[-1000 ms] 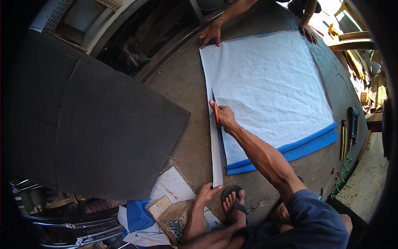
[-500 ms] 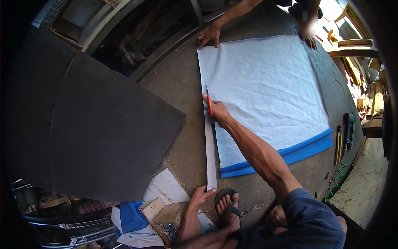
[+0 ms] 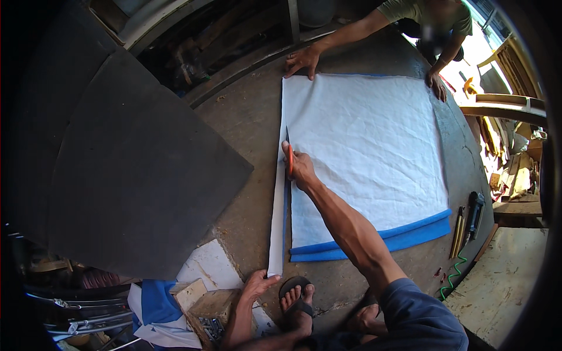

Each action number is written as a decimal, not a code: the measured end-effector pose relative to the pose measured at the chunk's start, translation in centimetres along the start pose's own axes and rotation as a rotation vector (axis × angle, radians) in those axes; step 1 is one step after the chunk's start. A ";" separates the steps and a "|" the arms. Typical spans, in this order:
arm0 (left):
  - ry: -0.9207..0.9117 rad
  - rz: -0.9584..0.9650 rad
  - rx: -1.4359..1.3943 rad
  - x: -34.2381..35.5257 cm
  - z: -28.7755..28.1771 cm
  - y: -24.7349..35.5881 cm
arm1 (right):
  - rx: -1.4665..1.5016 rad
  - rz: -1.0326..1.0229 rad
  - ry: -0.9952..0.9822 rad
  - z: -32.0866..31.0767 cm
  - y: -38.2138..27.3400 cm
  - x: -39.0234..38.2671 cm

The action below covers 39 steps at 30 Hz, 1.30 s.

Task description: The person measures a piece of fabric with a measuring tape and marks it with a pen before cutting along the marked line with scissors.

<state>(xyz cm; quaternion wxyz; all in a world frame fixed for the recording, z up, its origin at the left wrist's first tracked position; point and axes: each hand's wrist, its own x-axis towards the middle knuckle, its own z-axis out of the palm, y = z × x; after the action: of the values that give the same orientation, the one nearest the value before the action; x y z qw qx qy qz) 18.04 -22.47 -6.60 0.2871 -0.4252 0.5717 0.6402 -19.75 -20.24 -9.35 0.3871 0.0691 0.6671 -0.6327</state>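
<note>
A large white cloth with a blue underside [image 3: 369, 134] lies spread on the floor. Orange-handled scissors [image 3: 290, 161] are in my right hand [image 3: 302, 169], their blades on the cloth along its left side. The cut runs from there toward me and splits off a narrow cloth strip [image 3: 277, 225]. My left hand [image 3: 257, 285] pinches the near end of that strip between thumb and fingers. At the far edge, a co-worker's hand [image 3: 302, 61] presses down the far left corner, and the co-worker's other hand [image 3: 436, 86] rests by the far right corner.
A dark board [image 3: 146, 169] takes up the left side. Near my left arm stand a wooden box of metal pieces [image 3: 212, 319] and blue-and-white cloth scraps [image 3: 161, 307]. To the right lie a blue-black tool [image 3: 475, 207] and a green coiled hose [image 3: 452, 275].
The whole view has shifted, and more of the co-worker shows. The scissors have advanced slightly farther along the cloth. My left hand still holds the strip's end.
</note>
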 end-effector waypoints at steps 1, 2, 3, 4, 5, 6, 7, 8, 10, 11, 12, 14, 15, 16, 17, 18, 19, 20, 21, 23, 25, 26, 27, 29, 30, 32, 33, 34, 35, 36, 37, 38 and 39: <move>0.007 0.012 -0.001 -0.1 0.0 0.2 | -0.034 -0.005 -0.001 0.0 -0.1 -0.1; 0.015 0.024 -0.002 -0.3 0.0 0.5 | -0.028 -0.018 0.006 0.3 -0.4 0.1; 0.018 0.027 0.000 -0.7 0.1 0.9 | 0.014 -0.010 -0.009 0.2 -0.7 0.2; 0.023 0.027 0.043 -0.8 0.2 1.4 | 0.056 -0.002 -0.024 0.0 -1.1 0.5; 0.016 0.022 0.039 -0.8 0.3 1.2 | 0.098 0.007 -0.038 -0.2 -1.5 0.7; 0.016 0.025 0.038 -0.8 0.2 1.3 | 0.124 0.032 -0.035 -0.1 -1.7 1.2; 0.014 0.029 0.038 -0.8 0.1 1.4 | 0.104 0.018 -0.049 -0.2 -1.5 1.3; 0.017 0.015 0.043 -0.6 -0.1 1.3 | 0.085 0.003 -0.063 -0.3 -1.3 1.3; 0.033 -0.018 0.050 -0.6 -0.7 0.5 | 0.058 -0.015 -0.073 0.3 -1.0 1.1; 0.040 -0.005 0.033 -0.6 -1.1 0.1 | 0.049 -0.020 -0.064 0.7 -1.0 1.1; 0.038 0.001 0.014 -0.7 -1.0 -0.1 | 0.038 -0.018 -0.048 0.6 -0.8 0.9; 0.044 0.012 -0.003 -0.9 -0.8 -0.4 | 0.084 0.004 -0.038 0.7 -1.6 1.6; 0.050 0.017 -0.001 -1.3 -0.8 0.4 | 0.108 0.014 -0.032 0.8 -2.1 1.9; 0.057 0.022 0.002 -1.5 -0.7 0.8 | 0.137 0.010 -0.032 0.8 -2.6 1.7; 0.047 0.007 -0.010 -1.5 -0.7 0.5 | 0.126 0.019 -0.036 0.9 -2.5 1.6; 0.040 -0.001 -0.018 -1.6 -1.0 0.5 | 0.118 0.020 -0.041 0.8 -2.5 1.9; 0.028 -0.003 -0.027 -1.4 -1.0 0.6 | 0.106 0.016 -0.041 0.4 -2.3 2.7; 0.021 0.008 -0.027 -1.2 -0.8 0.8 | 0.057 -0.019 -0.022 0.1 -1.7 3.1; 0.028 0.009 -0.030 -1.6 -1.0 0.7 | 0.061 -0.018 -0.025 0.6 -1.8 2.6; 0.049 0.000 -0.028 -2.1 -1.4 0.7 | 0.069 -0.017 -0.032 1.4 -2.3 2.0; 0.055 -0.020 -0.014 -2.4 -1.4 1.4 | 0.122 0.016 -0.046 1.1 -3.1 2.3; 0.053 -0.022 -0.029 -2.4 -1.4 1.2 | 0.149 0.033 -0.054 1.1 -3.5 2.4; 0.052 -0.021 -0.043 -2.5 -1.7 1.2 | 0.141 0.032 -0.045 1.1 -3.5 2.6; 0.056 -0.015 -0.057 -2.6 -1.9 1.0 | 0.124 0.031 -0.028 1.1 -3.6 2.9; 0.060 -0.007 -0.060 -2.6 -1.9 1.0 | 0.113 0.008 -0.032 1.0 -3.2 3.3; 0.068 0.014 -0.061 -2.4 -1.8 1.0 | 0.090 -0.038 -0.038 0.7 -2.4 3.7; 0.076 0.019 -0.062 -2.6 -1.7 1.0 | 0.092 -0.027 -0.047 0.8 -2.6 3.7; 0.084 0.024 -0.062 -2.8 -1.7 1.0 | 0.094 -0.016 -0.056 0.9 -2.9 3.7; 0.090 0.008 -0.048 -2.9 -1.9 1.0 | 0.095 -0.006 -0.064 0.9 -3.3 3.7; 0.088 -0.007 -0.035 -3.1 -1.9 1.5 | 0.146 0.013 -0.077 0.7 -3.9 3.7; 0.087 -0.022 -0.021 -3.1 -1.9 1.6 | 0.138 0.013 -0.076 0.7 -4.0 3.8; 0.085 -0.015 -0.045 -3.1 -1.8 1.4 | 0.131 0.014 -0.076 0.9 -4.1 3.8; 0.086 -0.002 -0.066 -3.2 -1.8 1.4 | 0.125 0.007 -0.077 1.0 -4.2 4.0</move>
<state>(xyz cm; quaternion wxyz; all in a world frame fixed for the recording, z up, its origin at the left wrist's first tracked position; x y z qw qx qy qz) 18.77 -24.10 -3.12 0.2487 -0.4621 0.5616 0.6396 -24.57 -23.51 -8.37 0.4095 0.0712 0.6109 -0.6738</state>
